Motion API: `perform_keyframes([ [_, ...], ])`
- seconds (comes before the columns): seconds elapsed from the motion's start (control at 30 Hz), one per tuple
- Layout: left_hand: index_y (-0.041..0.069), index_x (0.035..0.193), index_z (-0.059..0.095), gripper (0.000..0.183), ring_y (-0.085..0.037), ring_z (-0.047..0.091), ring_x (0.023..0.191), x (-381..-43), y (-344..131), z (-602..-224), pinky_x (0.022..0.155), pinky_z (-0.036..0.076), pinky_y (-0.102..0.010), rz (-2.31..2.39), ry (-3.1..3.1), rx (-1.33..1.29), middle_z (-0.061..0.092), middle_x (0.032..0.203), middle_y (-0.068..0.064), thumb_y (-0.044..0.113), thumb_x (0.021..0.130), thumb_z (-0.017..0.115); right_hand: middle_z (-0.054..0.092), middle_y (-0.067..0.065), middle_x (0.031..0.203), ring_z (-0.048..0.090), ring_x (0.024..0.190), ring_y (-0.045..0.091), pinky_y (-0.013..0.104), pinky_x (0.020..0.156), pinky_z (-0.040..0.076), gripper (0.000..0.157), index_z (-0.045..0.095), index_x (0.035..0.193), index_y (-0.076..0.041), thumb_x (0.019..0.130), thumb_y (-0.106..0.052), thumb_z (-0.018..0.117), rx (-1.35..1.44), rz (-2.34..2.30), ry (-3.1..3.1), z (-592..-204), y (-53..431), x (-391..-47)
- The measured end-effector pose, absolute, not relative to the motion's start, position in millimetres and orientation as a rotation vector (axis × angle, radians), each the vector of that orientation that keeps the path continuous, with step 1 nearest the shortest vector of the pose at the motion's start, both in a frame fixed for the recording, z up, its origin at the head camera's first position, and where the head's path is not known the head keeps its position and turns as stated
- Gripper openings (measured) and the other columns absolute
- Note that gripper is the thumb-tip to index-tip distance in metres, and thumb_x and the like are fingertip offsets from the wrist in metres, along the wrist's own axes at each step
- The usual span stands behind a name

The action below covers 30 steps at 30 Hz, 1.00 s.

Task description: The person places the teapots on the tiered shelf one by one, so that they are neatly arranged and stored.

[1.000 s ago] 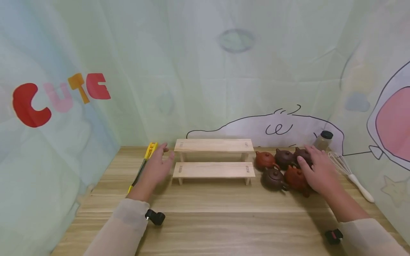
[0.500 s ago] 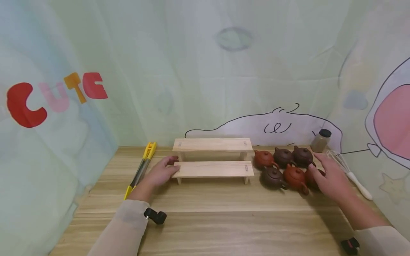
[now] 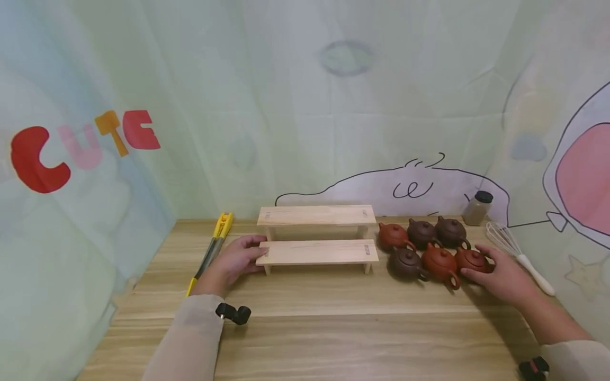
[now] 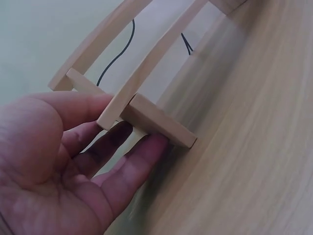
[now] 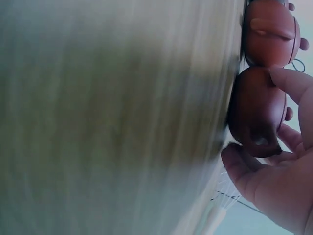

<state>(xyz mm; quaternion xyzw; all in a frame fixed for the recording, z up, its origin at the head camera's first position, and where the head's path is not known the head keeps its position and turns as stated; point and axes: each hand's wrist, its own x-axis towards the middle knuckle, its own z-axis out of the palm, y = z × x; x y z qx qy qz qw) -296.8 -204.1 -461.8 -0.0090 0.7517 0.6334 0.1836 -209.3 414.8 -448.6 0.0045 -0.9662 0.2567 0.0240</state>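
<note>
A two-step pale wooden display stand (image 3: 316,253) stands mid-table in the head view. At its left end my left hand (image 3: 233,263) grips the lower step; in the left wrist view the thumb touches the board's end and the fingers (image 4: 149,152) curl by the leg (image 4: 159,122). Over on the right, my right hand (image 3: 507,275) holds a small reddish-brown clay teapot (image 3: 472,259), which rests on the table. The right wrist view has its fingers around that teapot's body and spout, partly hidden. Beside it sits an orange-red teapot (image 3: 439,263).
Close by are a dark teapot (image 3: 406,264), two more dark ones behind and another red teapot (image 3: 393,236). A black-lidded jar (image 3: 477,209) and a white-handled whisk (image 3: 535,274) lie toward the right. Left of the stand is a yellow-and-grey tool (image 3: 209,254).
My left hand has moved right and taken hold of the lower step's end. My right hand has moved from above the teapots down and right, onto the front right one.
</note>
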Motion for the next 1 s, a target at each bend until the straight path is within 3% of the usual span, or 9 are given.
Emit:
perform_keyframes([
  [0.3, 0.007, 0.159, 0.046, 0.055, -0.029, 0.065, 0.129, -293, -206, -465, 0.104, 0.062, -0.046, 1.796, 2.136, -0.047, 0.049, 0.161, -0.022, 0.021, 0.109, 0.062, 0.052, 0.043, 0.147, 0.051, 0.132, 0.063, 0.073, 0.103, 0.046, 0.089, 0.044, 0.153, 0.01, 0.095, -0.047, 0.081, -0.01, 0.756, -3.005, -453, 417, -210],
  [0.6, 0.008, 0.158, 0.047, 0.054, -0.03, 0.063, 0.132, -292, -201, -463, 0.108, 0.06, -0.048, 1.803, 2.131, -0.048, 0.05, 0.16, -0.022, 0.022, 0.109, 0.062, 0.053, 0.048, 0.141, 0.055, 0.126, 0.064, 0.068, 0.096, 0.052, 0.093, 0.041, 0.157, 0.007, 0.095, -0.054, 0.078, -0.126, 0.795, -2.999, -434, 417, -206],
  [0.73, 0.008, 0.158, 0.048, 0.052, -0.032, 0.063, 0.133, -292, -200, -463, 0.109, 0.059, -0.049, 1.799, 2.137, -0.061, 0.05, 0.16, -0.022, 0.02, 0.109, 0.062, 0.05, 0.046, 0.146, 0.054, 0.13, 0.062, 0.067, 0.095, 0.053, 0.1, 0.037, 0.161, 0.004, 0.095, -0.06, 0.076, -0.162, 0.86, -2.981, -418, 407, -204],
  [1.0, 0.008, 0.159, 0.047, 0.053, -0.033, 0.062, 0.134, -288, -200, -462, 0.109, 0.059, -0.049, 1.797, 2.143, -0.062, 0.049, 0.161, -0.022, 0.021, 0.109, 0.061, 0.056, 0.035, 0.148, 0.06, 0.13, 0.054, 0.044, 0.087, 0.059, 0.095, 0.044, 0.16, -0.005, 0.091, -0.059, 0.08, -0.039, 0.956, -2.927, -397, 356, -201],
])
